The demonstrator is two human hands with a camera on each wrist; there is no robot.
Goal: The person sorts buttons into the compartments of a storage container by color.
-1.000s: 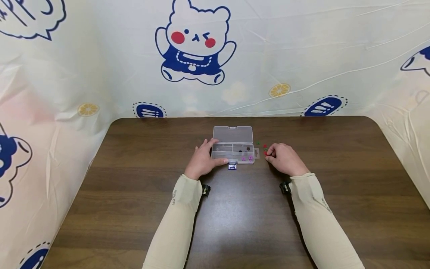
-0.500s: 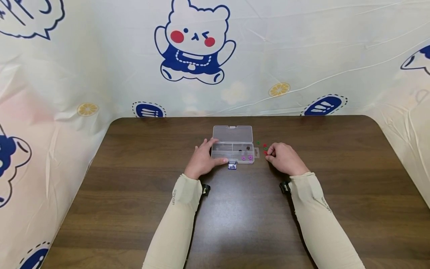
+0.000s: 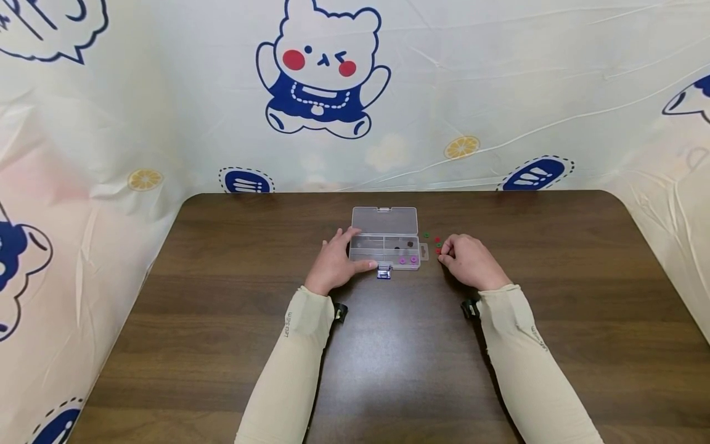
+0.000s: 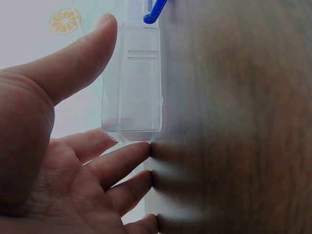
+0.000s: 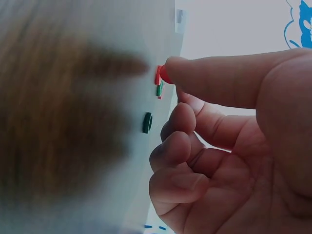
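A clear plastic compartment box [image 3: 366,254] lies on the table with its lid [image 3: 384,221] folded back. My left hand [image 3: 333,262] spans its left end, fingers fairly straight: the thumb lies along the front edge and the index finger reaches the back corner. Two purple buttons [image 3: 413,259] sit in the front right compartment, with dark ones [image 3: 410,244] behind them. Right of the box, my right hand [image 3: 470,262] pinches a small red button [image 5: 165,75] at the thumb tip; the index fingertip is hidden behind the thumb. Red and green buttons [image 3: 426,235] lie close by.
The blue-edged latch [image 3: 383,273] hangs out at the box's front, and a clear hanging tab [image 3: 424,252] sticks out on its right. A brown wooden table [image 3: 388,357] carries everything. Behind it hangs a printed white curtain [image 3: 444,92].
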